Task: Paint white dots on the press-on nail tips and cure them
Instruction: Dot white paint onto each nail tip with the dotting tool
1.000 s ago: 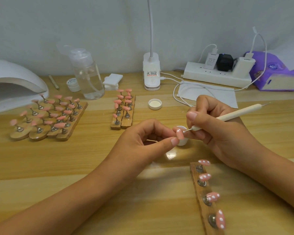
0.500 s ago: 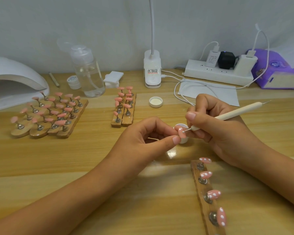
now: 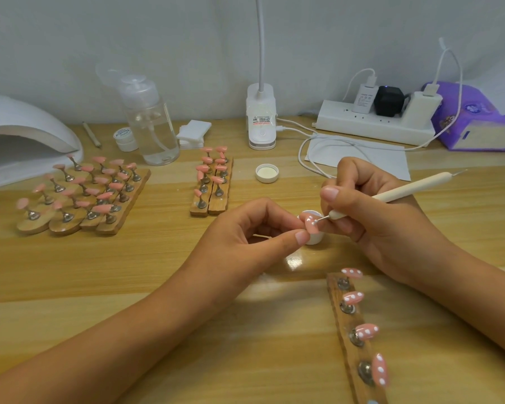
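Pink press-on nail tip (image 3: 312, 223), white-dotted: pinched by left hand (image 3: 245, 237) just above small white paint pot (image 3: 315, 239). Right hand (image 3: 370, 225) grips cream dotting pen (image 3: 403, 191), metal point on tip. Wooden holder strip (image 3: 351, 326) nearby carries four dotted tips.

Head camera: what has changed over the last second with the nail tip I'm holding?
White dots have appeared on the pink nail tip, under the point of the dotting tool. The left hand still pinches the tip and the right hand still grips the tool; the four dotted tips on the wooden strip have not moved.
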Demonstrator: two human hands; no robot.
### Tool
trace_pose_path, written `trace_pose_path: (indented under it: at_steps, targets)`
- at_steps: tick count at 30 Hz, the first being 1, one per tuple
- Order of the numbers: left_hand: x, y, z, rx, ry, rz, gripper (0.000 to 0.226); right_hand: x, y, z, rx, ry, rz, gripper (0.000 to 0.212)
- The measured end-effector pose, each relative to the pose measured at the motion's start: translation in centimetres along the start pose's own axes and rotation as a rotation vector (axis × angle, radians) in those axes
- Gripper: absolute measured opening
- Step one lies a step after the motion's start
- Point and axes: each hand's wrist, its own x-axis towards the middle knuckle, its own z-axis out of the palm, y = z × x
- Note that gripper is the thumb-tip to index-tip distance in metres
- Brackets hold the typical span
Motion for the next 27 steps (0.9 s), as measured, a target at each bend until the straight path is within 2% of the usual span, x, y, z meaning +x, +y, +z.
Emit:
trace_pose_path:
  at_steps: [27]
  targets:
    - [-0.01,-0.01,-0.1,0.001,-0.004,0.007,0.005,-0.02,0.04,-0.11,-0.012,-0.026,0.0,0.026]
